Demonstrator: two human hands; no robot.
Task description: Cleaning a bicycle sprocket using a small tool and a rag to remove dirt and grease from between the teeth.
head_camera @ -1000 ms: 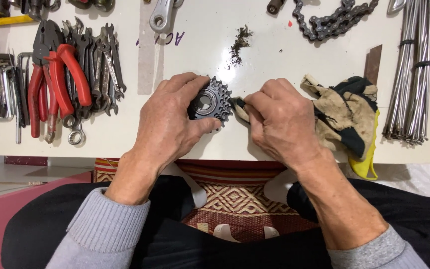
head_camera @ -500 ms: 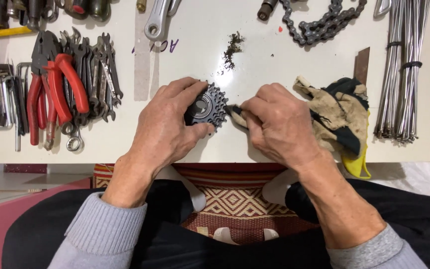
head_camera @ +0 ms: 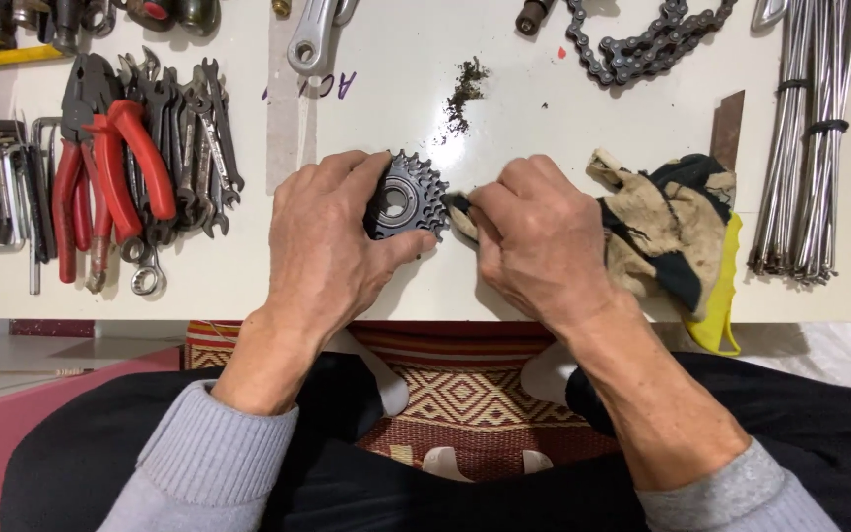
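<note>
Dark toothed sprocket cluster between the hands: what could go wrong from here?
1. The right hand presses a corner of the dirty beige and black rag against the teeth of the dark toothed metal sprocket cluster; fingertips could slip onto the sharp teeth.
2. The left hand grips the cluster only from its side, so it may twist or skid on the glossy white table.
3. The small pile of dark grit lies close by and could dirty the cluster again.

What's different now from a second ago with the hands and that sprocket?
Little changed. The left hand holds the sprocket as before, and the right hand keeps pressing the rag against its teeth. Pliers and chain stayed put.
</note>
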